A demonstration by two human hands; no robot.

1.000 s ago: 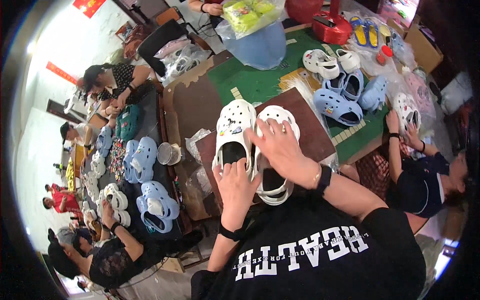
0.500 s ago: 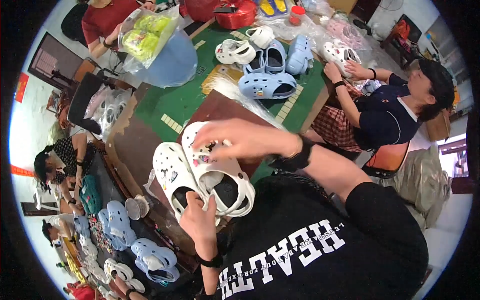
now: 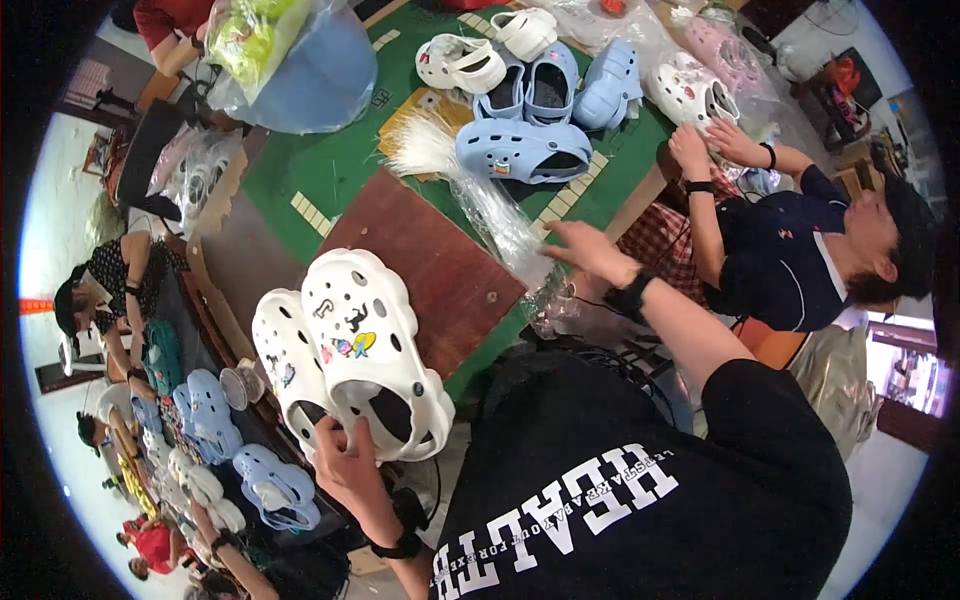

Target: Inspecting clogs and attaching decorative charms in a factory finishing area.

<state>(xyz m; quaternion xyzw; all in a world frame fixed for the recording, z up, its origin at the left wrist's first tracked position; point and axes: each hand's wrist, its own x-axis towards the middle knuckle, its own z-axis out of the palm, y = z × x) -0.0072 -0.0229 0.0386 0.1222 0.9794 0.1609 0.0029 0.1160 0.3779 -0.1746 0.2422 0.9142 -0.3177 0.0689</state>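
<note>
My left hand (image 3: 345, 465) grips a pair of white clogs (image 3: 358, 345) by their heel ends, low on the left. The clogs lie side by side, toes pointing up the picture, and small coloured charms dot their tops. My right hand (image 3: 590, 250) is stretched out to the right of them, fingers spread on a stack of clear plastic bags (image 3: 500, 225). The stack lies across the right edge of a brown board (image 3: 430, 275). I wear a black wristband on each wrist.
A light blue clog (image 3: 525, 150) and several more white and blue clogs (image 3: 545, 75) sit on the green mat (image 3: 330, 165). A person on the right handles a white clog (image 3: 695, 92). A blue bag (image 3: 310, 70) lies top left. More people with clogs (image 3: 205, 420) sit at left.
My right hand has let go of the white clogs and moved right onto the clear bags. My left hand still holds the pair. The view has swung.
</note>
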